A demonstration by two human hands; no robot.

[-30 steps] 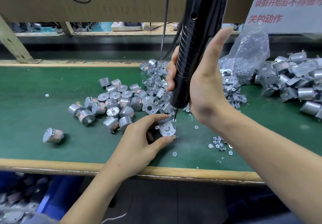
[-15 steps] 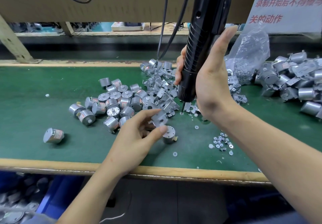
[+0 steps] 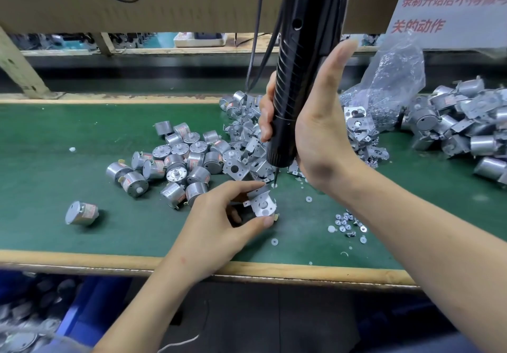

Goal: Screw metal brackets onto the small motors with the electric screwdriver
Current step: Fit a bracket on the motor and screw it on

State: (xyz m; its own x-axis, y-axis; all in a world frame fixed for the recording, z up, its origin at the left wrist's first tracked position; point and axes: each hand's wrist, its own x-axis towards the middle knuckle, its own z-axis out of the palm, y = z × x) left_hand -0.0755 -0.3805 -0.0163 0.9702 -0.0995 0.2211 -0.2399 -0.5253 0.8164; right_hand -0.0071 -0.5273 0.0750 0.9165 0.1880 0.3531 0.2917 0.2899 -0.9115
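My left hand (image 3: pixel 219 221) pinches a small silver motor with a metal bracket (image 3: pixel 262 204) laid over its top, standing on the green belt (image 3: pixel 55 160). My right hand (image 3: pixel 318 136) grips the black electric screwdriver (image 3: pixel 299 78), which hangs upright from above. The screwdriver's bit tip (image 3: pixel 275 181) hovers just above and to the right of the bracket, over a white washer. A heap of bare motors (image 3: pixel 178 160) lies to the left, and loose brackets (image 3: pixel 247 144) are piled behind the tool.
Small screws and washers (image 3: pixel 347 223) are scattered at the right front. A plastic bag of brackets (image 3: pixel 389 89) and a heap of assembled motors (image 3: pixel 461 125) sit at the right. One motor (image 3: pixel 81 212) lies alone at the left. A wooden edge (image 3: pixel 82 259) borders the belt.
My left hand set a bracket on the motor and now pinches both together. The screwdriver came back down and left, its tip close to the bracket.
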